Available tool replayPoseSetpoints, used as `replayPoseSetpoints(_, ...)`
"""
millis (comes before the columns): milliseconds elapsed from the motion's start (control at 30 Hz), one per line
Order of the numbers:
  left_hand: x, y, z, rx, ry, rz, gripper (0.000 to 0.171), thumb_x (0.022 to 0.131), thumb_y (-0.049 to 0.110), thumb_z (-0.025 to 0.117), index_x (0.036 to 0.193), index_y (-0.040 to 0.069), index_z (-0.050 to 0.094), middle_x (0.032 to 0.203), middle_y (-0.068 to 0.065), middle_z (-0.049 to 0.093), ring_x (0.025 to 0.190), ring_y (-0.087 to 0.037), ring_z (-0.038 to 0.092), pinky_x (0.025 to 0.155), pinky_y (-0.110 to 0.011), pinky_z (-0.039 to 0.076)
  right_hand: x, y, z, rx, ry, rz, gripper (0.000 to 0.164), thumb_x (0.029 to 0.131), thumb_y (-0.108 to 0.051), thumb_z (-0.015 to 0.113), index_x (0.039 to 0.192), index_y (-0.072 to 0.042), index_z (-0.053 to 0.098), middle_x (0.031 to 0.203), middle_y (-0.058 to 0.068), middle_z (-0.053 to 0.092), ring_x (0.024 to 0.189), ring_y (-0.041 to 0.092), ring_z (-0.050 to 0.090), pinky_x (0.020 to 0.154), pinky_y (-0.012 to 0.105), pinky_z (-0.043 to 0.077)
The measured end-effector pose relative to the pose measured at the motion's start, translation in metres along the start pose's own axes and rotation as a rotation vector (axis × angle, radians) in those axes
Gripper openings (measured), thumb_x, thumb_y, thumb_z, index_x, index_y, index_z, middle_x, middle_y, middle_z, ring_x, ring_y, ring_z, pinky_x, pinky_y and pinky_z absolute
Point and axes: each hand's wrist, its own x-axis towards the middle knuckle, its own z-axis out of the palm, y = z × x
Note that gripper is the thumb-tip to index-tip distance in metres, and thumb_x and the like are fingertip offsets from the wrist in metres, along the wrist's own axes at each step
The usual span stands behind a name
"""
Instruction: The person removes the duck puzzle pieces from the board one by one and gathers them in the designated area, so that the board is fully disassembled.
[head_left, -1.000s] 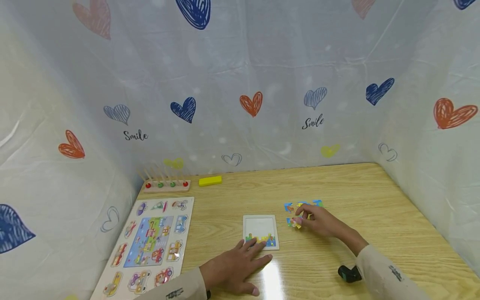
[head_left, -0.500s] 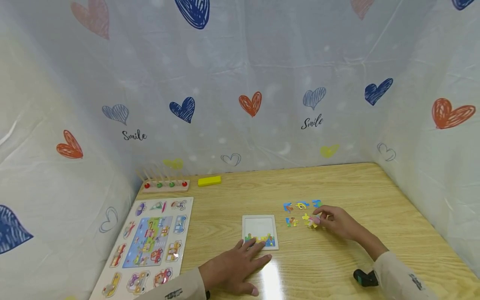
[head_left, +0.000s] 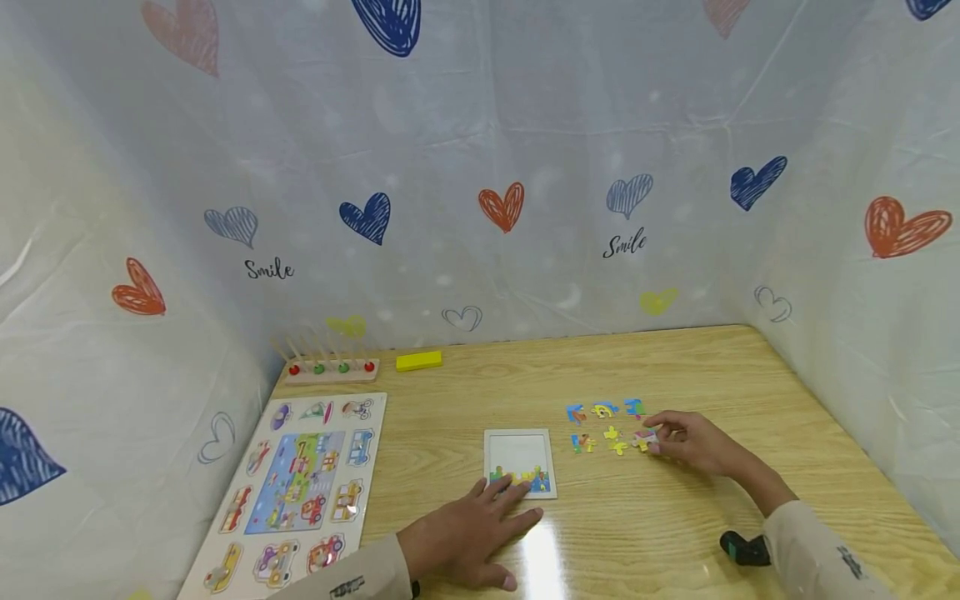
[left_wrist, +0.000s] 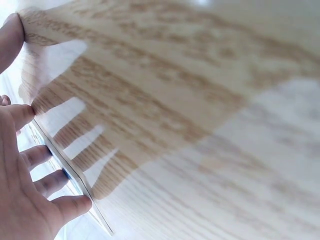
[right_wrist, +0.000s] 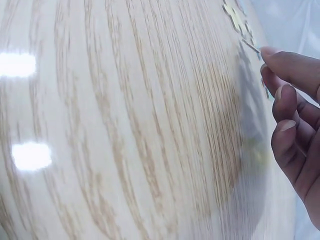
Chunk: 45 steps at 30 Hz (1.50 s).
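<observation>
Spanning the foreground: wooden table (head_left: pixel 637 533) | left hand (head_left: pixel 483 531) — palm down, fingers spread straight, tips on the near part of the white tray (head_left: pixel 517 452), gripping nothing | right hand (head_left: pixel 696 446) — low, thumb and forefinger pinching a pink-and-yellow puzzle piece (head_left: pixel 642 440) right of the tray.

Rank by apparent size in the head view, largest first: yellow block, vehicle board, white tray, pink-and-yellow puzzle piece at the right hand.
1. Vehicle board
2. White tray
3. Yellow block
4. Pink-and-yellow puzzle piece, though the right hand may cover part of it
</observation>
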Motion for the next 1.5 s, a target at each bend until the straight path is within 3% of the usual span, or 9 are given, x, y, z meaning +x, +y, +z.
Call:
replayPoseSetpoints(533,-0.001,0.000,0.000,-0.052,-0.016,-0.019,0.085,0.093,0.076,0.037,0.162,0.028,0.021,0.167,-0.011,0.020,0.152,-0.037,0.024,0.114,-0.056,0.036,0.007,0.006,-0.002,-0.270,0.035,0.021,0.032,0.091,-0.020,0.075,0.115,-0.001,0.069,0.087,-0.003,0.062,0.071,0.000,0.050,0.061,0.023,0.046)
replayPoseSetpoints(1133,0.004,0.000,0.005,-0.107,-0.019,-0.037,0.082,0.095,0.074,0.035,0.162,0.029,0.021,0.168,-0.010,0.017,0.153,-0.038,0.022,0.114,-0.058,0.034,0.010,0.002,-0.003,-0.268,0.005,0.037,0.031,0.091,-0.020,0.075,0.114,-0.001,0.069,0.085,-0.003,0.062,0.069,0.001,0.051,0.062,0.023,0.045)
replayPoseSetpoints(1500,0.003,0.001,0.010,-0.085,0.059,-0.026,0.078,0.098,0.071,0.034,0.160,0.025,0.027,0.165,-0.013,0.025,0.149,-0.040,0.030,0.110,-0.060,0.039,0.012,0.004,-0.004,-0.287,-0.004,0.032,0.030,0.091,-0.023,0.075,0.114,-0.005,0.069,0.087,-0.003,0.061,0.071,0.001,0.051,0.063,0.023,0.045)
